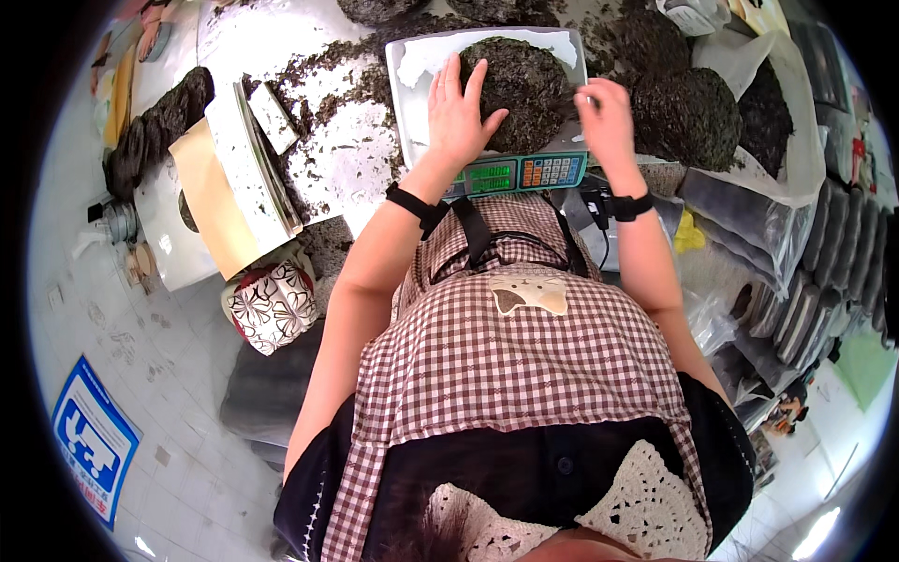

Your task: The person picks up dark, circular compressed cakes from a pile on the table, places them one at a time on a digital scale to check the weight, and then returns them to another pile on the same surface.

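A round, dark cake of dried seaweed point(521, 94) lies on the pan of a digital scale point(409, 125), whose keypad and green-lit display face me. My left hand point(459, 117) is open, fingers apart, resting at the cake's left edge with the thumb near its lower rim. At the cake's right edge is my right hand point(607, 117), fingers curled and thumb and fingertips drawn together. Whatever is between those fingertips, if anything, is too small to make out. A torn white layer point(423, 64) shows on the pan around the cake.
More round seaweed cakes point(685, 117) lie to the right, beside a clear plastic bag point(796, 150) with dark seaweed in it. Loose seaweed crumbs point(328, 108) cover the table at left. A stack of papers point(245, 159) and a patterned cloth bundle point(273, 304) are further left.
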The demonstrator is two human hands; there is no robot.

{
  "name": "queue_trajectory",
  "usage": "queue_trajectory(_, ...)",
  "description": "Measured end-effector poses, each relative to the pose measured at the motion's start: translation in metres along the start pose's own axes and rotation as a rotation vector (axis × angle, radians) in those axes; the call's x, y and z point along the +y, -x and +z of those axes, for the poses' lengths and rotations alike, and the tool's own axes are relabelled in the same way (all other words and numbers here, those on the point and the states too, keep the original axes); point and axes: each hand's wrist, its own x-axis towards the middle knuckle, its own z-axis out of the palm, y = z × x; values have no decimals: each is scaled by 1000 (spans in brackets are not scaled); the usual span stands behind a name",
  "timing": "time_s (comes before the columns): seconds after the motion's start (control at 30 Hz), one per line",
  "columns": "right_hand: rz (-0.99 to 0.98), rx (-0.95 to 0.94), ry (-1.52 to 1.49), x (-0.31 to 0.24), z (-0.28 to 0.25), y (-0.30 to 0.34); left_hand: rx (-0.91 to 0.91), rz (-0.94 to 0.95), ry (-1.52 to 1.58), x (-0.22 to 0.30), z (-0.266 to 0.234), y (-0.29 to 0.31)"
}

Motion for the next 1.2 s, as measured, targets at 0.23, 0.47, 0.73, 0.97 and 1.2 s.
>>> queue_trajectory(0.23,241,-78,-308,-10,60,-18,130,-285,283,-12,-27,-25)
queue_trajectory(0.47,141,156,-441,-39,58,-77,122,-682,976,-77,-53,-110)
queue_trajectory(0.73,181,194,-286,0,-24,-20,-3,-634,739,-129,-2,-242)
queue_trajectory(0.97,305,331,-334,48,-125,86,65,-540,444,-124,-8,-245)
queue_trajectory(1.2,1052,1006,-758,203,-170,191,-116,-277,668,20,-24,-179)
